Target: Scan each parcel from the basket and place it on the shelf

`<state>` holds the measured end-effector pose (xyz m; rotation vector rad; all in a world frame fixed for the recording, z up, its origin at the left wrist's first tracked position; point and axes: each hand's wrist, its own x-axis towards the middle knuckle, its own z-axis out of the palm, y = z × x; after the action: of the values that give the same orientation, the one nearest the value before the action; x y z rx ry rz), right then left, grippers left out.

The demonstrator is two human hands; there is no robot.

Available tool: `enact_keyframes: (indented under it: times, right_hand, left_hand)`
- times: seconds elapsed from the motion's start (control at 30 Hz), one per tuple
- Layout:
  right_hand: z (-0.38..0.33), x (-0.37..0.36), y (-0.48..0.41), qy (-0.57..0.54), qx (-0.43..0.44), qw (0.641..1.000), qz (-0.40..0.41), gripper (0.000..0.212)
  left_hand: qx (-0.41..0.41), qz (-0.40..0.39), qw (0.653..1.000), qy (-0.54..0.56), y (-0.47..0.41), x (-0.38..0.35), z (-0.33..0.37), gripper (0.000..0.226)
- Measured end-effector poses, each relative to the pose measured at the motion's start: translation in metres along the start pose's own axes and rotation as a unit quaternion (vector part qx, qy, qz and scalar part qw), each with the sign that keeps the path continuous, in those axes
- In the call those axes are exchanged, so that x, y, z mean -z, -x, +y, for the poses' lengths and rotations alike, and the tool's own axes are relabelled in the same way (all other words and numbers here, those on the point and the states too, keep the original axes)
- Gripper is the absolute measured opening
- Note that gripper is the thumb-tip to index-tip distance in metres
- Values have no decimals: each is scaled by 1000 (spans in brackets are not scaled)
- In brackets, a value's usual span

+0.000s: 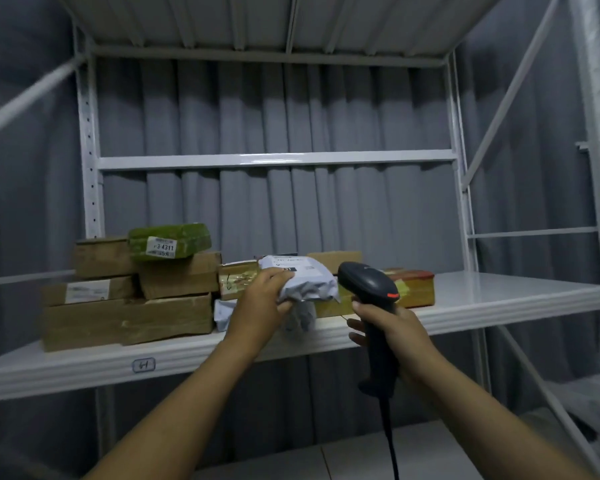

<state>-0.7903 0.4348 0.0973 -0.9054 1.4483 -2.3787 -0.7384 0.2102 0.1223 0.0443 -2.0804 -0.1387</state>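
Left hand (260,299) grips the grey mailer parcel (305,282) by its left end. Fingers are curled over the top and the plastic is bunched under them. The rest of the parcel sticks out right of the fingertips, label up, and a loose flap hangs past the shelf (499,296) front edge. It sits mid-shelf near the front, whether resting or held just above I can't tell.

Right hand (395,334) is wrapped around the scanner (368,282) handle, with the head just right of the parcel.

Cardboard boxes (174,317) are stacked at the shelf's left end with a green parcel (170,241) on top.
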Motion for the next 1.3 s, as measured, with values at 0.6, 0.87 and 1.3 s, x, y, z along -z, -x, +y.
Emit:
enact_keyframes:
  times: [0.6,0.87,1.3]
  right_hand:
    - [49,37,-35,139,-53,988,37,14]
    - [76,40,25,202,-62,977,19,13]
    - [247,115,194,378,-264,887,-10,18]
  left_hand:
    - [79,-254,945,-188,-51,-44,-67,61]
    - [-1,-143,983,-111,24,-17,-30,51]
    - [140,-423,895,-2,358,-105,20,51]
